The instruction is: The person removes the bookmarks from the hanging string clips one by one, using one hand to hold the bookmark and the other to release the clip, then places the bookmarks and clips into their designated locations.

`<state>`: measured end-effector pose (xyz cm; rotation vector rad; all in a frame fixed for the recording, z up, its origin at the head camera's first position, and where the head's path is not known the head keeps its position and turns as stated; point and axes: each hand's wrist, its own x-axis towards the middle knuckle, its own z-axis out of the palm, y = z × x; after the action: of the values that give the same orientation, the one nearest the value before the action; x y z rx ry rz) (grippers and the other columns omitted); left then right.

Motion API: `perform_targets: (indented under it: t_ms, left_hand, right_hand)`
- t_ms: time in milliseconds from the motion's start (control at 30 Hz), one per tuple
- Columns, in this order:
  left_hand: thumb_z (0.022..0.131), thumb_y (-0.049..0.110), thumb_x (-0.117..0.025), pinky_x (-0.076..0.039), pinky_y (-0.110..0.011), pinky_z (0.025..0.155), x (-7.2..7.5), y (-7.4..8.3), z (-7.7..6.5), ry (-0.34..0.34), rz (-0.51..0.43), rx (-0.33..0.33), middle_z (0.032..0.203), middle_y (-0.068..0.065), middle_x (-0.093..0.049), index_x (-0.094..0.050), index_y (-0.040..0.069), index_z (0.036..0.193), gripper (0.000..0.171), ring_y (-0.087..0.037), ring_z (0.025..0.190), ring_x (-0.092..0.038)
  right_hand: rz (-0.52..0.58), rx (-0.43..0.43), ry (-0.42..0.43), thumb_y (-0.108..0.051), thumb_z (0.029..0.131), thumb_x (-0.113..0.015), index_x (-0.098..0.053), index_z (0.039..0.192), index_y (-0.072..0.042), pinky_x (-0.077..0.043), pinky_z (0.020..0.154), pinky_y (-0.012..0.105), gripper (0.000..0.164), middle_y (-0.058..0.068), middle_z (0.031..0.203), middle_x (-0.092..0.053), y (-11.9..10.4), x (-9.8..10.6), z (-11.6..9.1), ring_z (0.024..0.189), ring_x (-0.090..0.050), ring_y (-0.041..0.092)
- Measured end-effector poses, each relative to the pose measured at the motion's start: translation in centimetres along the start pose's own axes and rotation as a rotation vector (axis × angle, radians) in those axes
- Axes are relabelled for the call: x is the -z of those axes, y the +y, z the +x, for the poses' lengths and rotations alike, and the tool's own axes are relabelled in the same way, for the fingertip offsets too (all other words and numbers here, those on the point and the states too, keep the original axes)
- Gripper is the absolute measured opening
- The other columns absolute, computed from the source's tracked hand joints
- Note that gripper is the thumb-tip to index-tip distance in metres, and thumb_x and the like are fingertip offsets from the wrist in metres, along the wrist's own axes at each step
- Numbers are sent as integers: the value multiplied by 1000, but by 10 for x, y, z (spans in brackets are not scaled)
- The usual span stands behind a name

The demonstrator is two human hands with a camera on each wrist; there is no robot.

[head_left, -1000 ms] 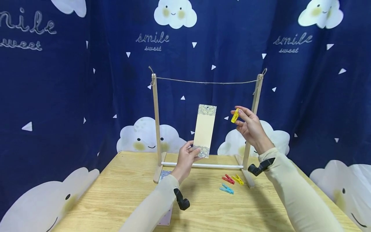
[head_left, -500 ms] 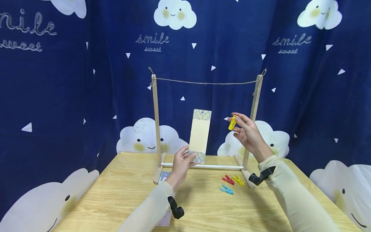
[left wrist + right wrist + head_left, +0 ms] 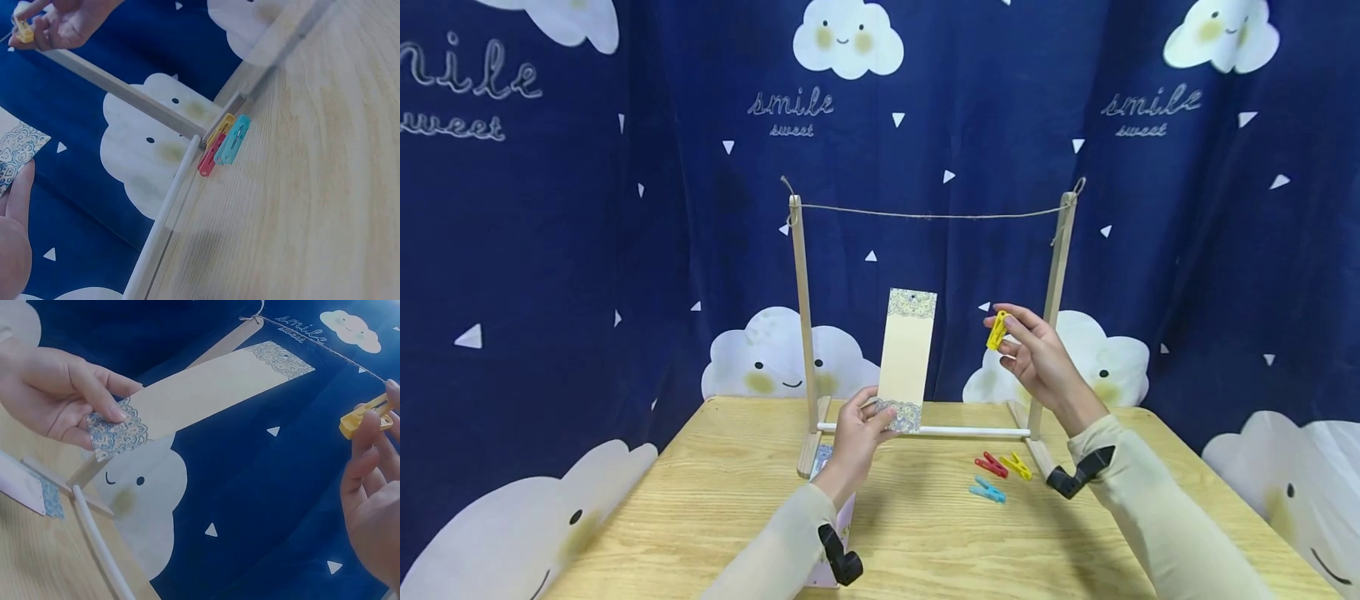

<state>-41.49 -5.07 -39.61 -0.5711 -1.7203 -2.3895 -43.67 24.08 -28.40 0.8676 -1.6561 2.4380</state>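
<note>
In my left hand [image 3: 857, 437] I pinch the lower end of a cream bookmark [image 3: 906, 358] with lace-patterned ends and a small hole near its top. It stands nearly upright in front of the wooden frame, below the string [image 3: 925, 217]. My right hand [image 3: 1045, 362], to the right of the bookmark and apart from it, pinches a yellow clothespin [image 3: 997, 331] between thumb and fingers. The right wrist view shows the bookmark [image 3: 212, 394] and the yellow clothespin [image 3: 365, 417] closer up.
The frame has two wooden posts [image 3: 805, 317] and a white crossbar [image 3: 970, 432]. A red clothespin [image 3: 992, 465], another yellow clothespin [image 3: 1017, 466] and a blue clothespin [image 3: 988, 490] lie by its right foot. Other patterned cards [image 3: 824, 573] lie partly under my left forearm.
My left hand has moved left and down with the bookmark. The right hand has lowered slightly and shifted a little left, still holding the yellow clothespin.
</note>
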Motion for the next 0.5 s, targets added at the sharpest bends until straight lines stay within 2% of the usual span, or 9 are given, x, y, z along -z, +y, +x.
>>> perform_targets:
  t_ms: [167, 400, 500]
  left_hand:
    - [100, -4, -63, -61, -37, 82, 5, 3, -9, -6, 18, 5, 114, -20, -69, -56, -7, 134, 35, -22, 93, -70]
    - [100, -3, -63, -61, -35, 80, 14, 10, -22, -16, 53, 15, 126, -20, -62, -56, -8, 132, 33, -24, 99, -69]
    - [100, -4, -62, -61, -34, 78, 16, 14, -28, -19, 58, 26, 127, -20, -61, -55, -8, 131, 33, -24, 100, -69]
  right_hand:
    - [-6, -19, 12, -19, 109, -56, -47, 146, -5, -46, 65, 24, 40, 4, 120, -67, 3, 1, -7, 73, -56, 14]
    - [-32, -15, 1, -17, 110, -53, -55, 138, -11, -47, 65, 24, 29, 3, 119, -67, 7, 5, -15, 74, -58, 14]
    - [-30, -14, 3, -17, 110, -53, -55, 138, -10, -46, 65, 23, 29, 4, 119, -67, 9, 6, -18, 74, -57, 14]
